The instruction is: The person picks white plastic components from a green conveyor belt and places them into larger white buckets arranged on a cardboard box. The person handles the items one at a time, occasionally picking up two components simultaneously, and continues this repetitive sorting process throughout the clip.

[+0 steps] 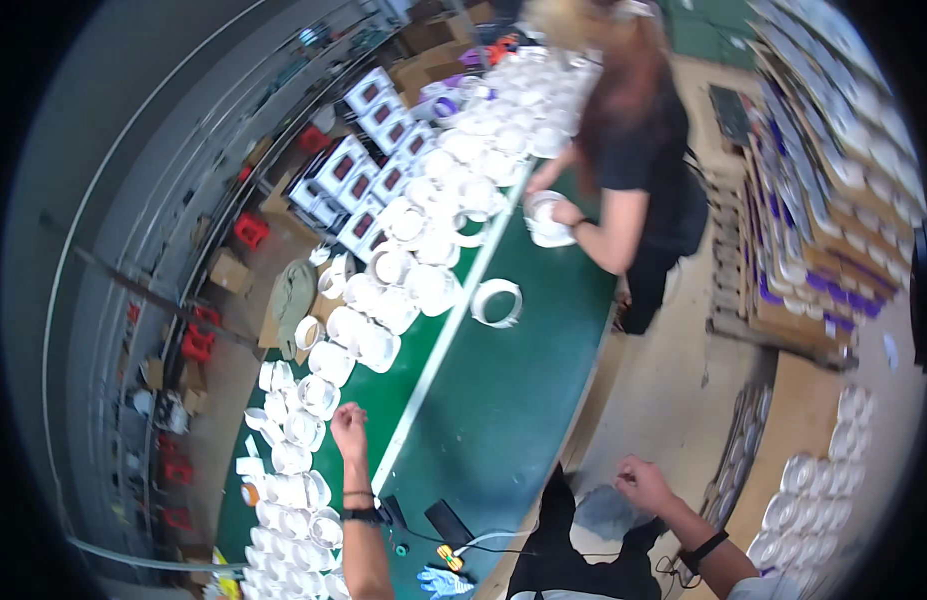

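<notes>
My left hand (pixel 351 430) reaches over the green table (pixel 484 400), beside a long heap of white round plastic housings (pixel 332 362). Its fingers are loosely bent and partly apart, and nothing shows in them. Off the table's right side, my right hand (pixel 644 486) hangs above the floor near my knee. The fingers there are curled in, with no object visible. A single white ring (pixel 497 303) lies on the table farther ahead. Beyond it a person in dark clothes (pixel 634 150) leans over the table, both hands at a white round housing (pixel 550 218).
Near me on the table lie a black phone-like slab (pixel 448 522), a yellow-handled tool (pixel 450 557), a cable and a blue glove (pixel 445 582). White boxes (pixel 359 185) stand behind the heap. Stacked boards with white parts (pixel 824 200) and a parts-covered board (pixel 804 510) are at right.
</notes>
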Demonstrator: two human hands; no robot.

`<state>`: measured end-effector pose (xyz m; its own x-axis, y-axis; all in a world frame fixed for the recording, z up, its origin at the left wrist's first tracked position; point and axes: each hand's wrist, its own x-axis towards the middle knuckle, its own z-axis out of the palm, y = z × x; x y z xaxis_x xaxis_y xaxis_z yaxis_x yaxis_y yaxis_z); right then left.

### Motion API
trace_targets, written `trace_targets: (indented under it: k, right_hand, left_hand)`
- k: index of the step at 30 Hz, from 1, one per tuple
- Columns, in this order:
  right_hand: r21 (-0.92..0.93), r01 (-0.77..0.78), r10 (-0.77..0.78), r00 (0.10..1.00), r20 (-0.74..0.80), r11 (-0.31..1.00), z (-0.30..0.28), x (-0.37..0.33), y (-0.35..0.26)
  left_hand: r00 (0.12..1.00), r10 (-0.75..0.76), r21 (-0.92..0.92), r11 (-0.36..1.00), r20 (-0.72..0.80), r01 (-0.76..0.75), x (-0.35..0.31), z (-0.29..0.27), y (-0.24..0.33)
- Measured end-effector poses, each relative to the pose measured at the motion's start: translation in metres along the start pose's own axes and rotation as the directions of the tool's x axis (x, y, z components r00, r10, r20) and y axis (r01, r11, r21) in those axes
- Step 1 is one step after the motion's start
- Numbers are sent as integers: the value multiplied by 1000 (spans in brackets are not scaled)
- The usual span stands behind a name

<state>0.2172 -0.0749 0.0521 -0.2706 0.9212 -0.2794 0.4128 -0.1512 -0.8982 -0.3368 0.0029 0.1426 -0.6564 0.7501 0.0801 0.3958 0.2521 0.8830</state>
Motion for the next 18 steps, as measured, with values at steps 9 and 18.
trace_targets:
  k: [9,18]
  right_hand:
    - [-352,613,-600,784,161,707,162,332,-205]
    - [-852,503,-338,835,434,149,236,561,-218]
  left_hand:
    - [948,287,682,666,138,-301,160,82,-83]
    - [894,265,772,451,362,-447,202,111,-136]
